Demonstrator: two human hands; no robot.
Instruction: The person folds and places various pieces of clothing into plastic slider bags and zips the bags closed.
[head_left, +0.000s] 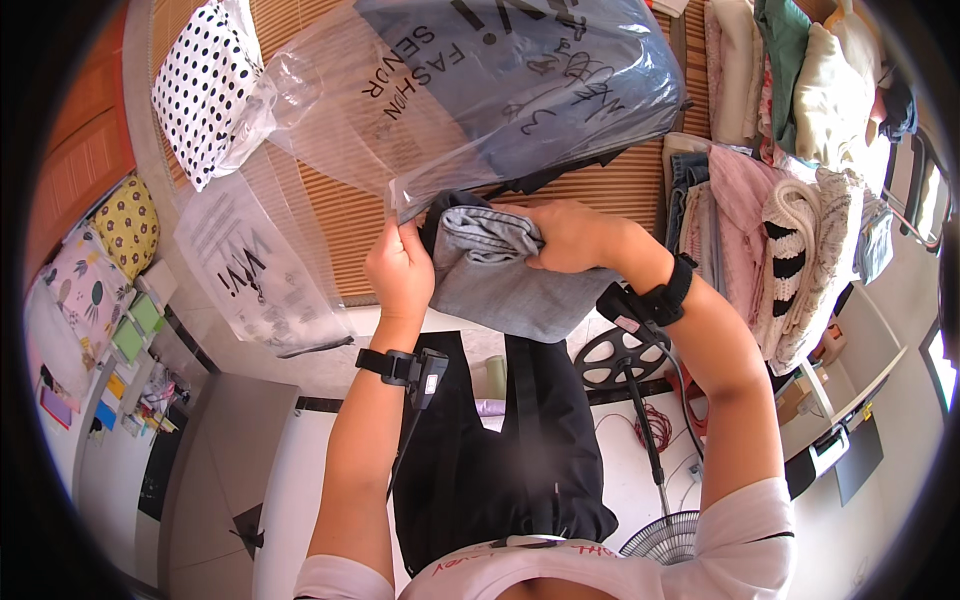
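Pinched in my left hand (400, 262) is the edge of a large clear plastic garment bag (330, 82), near its opening. My right hand (577, 236) grips a folded pair of grey denim jeans (517, 296), holding it by the rolled upper part; its fingers are partly hidden by the fabric. Dark fabric lies just behind the jeans, beside the bag's edge. The bag stretches away across a slatted bamboo mat (352, 255), with dark blue folded cloth (427, 45) inside its far right part. Another printed clear plastic bag (255, 262) lies to the left of my left hand.
Stacks of folded clothes (739, 217) line the right side of the mat. A polka-dot pillow (206, 94) lies at the back left. On the floor below stand a fan (664, 536) and its round base (622, 360). Shelves (847, 375) stand at the right.
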